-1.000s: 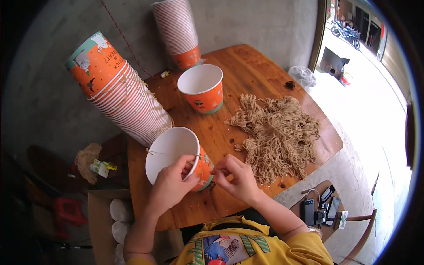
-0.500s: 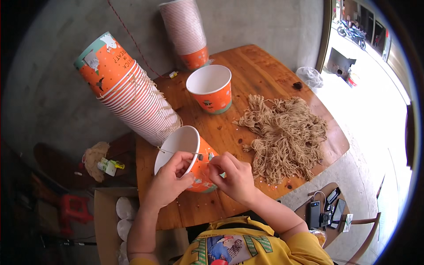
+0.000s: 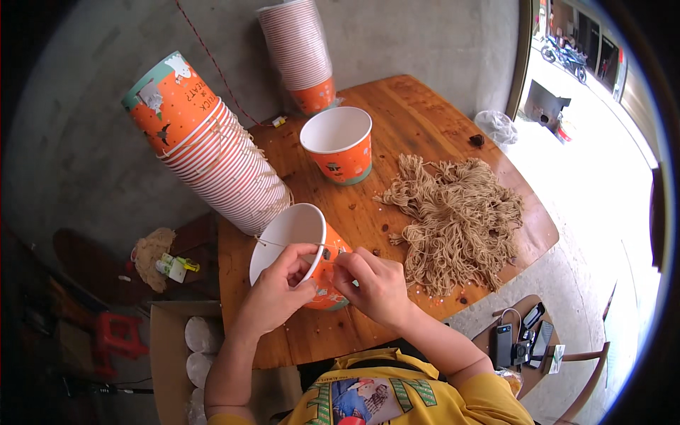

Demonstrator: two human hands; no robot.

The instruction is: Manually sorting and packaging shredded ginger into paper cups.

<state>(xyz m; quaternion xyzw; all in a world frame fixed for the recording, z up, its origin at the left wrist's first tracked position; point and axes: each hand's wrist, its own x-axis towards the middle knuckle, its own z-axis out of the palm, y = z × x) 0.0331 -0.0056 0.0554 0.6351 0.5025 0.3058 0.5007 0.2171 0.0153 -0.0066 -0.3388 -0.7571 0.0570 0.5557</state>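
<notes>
Head view shows the left hand (image 3: 280, 287) curled over the near rim of a tilted orange paper bucket (image 3: 301, 244), thumb inside and fingers outside, while the right hand (image 3: 372, 283) pinches something small against the bucket's outer wall, most likely the end of the thin string (image 3: 273, 244) stretched across its white mouth; what the fingertips hold is too small to tell. The bucket lies on its side near the table's (image 3: 418, 120) front edge, between both hands and touching them. The string could slip from that pinch, and too hard a squeeze could dent the paper wall. Just far-left, the leaning stack of buckets (image 3: 212, 159) could topple if nudged. The pile of tan strings (image 3: 453, 219) lies to the right, apart from the hands.
</notes>
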